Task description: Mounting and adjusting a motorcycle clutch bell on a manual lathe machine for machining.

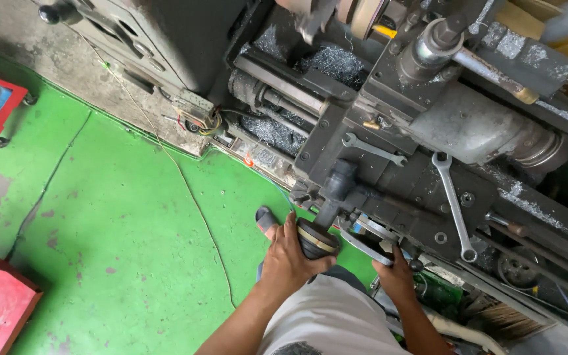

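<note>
Lathe [428, 125]: grey, oily, metal shavings in its bed, standing on the green floor [119, 243].
Long wrench [453, 204]: lying on the carriage near its front edge.
Short wrench [373, 149]: just left of it.
Left hand [288, 258]: grip clenched around black lever knob [315, 240].
Right hand [397, 275]: grip closed on handwheel handle [387, 247].

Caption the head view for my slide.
Left hand grips a lathe's black lever knob; right hand on its handwheel.
</note>
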